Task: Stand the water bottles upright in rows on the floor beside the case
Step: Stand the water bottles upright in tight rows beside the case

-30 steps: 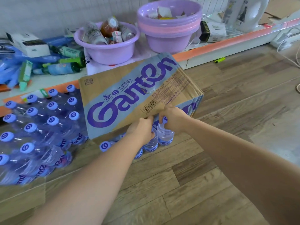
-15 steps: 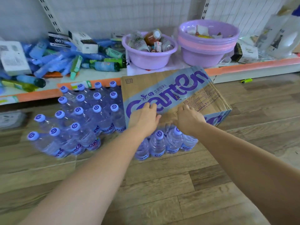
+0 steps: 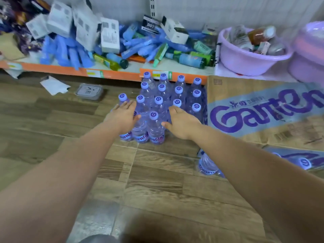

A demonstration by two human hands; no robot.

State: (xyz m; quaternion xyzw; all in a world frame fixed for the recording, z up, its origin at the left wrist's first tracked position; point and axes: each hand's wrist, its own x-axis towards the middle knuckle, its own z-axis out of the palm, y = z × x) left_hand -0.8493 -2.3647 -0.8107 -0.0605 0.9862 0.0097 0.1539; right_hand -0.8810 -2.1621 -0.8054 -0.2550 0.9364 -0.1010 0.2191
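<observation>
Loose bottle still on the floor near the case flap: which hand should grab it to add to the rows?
Right, probably. The loose bottle lies just under the right forearm, on the case side. The right hand only has to pull back; the left hand, open at the rows' far-left edge, would have to cross over.

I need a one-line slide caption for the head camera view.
Both open hands, left hand and right hand, flank upright water bottles standing beside the cardboard case.
</observation>
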